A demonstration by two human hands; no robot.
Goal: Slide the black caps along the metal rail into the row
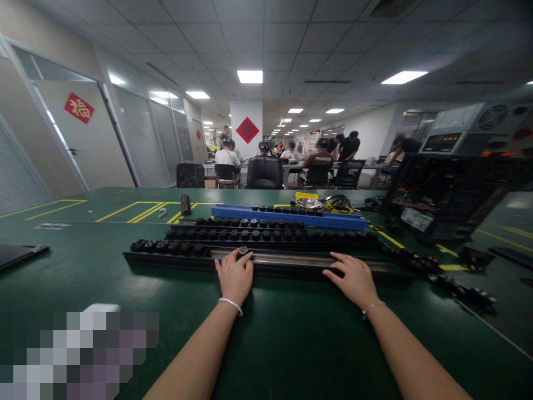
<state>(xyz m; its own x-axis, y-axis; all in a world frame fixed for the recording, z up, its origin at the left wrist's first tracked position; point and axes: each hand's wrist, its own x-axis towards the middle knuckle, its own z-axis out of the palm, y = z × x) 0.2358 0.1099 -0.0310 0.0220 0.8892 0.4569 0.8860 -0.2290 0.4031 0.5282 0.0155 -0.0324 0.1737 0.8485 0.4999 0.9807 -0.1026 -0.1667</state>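
A long black channel rail (300, 272) with a metal strip inside lies crosswise in front of me. Several black knob-like parts (162, 247) sit in a row at its left end. My left hand (235, 278) has thumb and fingers around one small black round part (244, 253), over the strip just right of that row. My right hand (356, 280) rests at the rail's front edge farther right, thumb and fingers apart, with nothing visible between them. Behind the rail run more rails filled with similar black parts (266, 235).
A blue channel (233, 211) lies behind the black rails, near a metal dish (308, 203). Strips of black parts (462, 291) lie to the right, below an opened computer case (420, 194). A short black strip (185, 204) stands back left. People sit at desks beyond.
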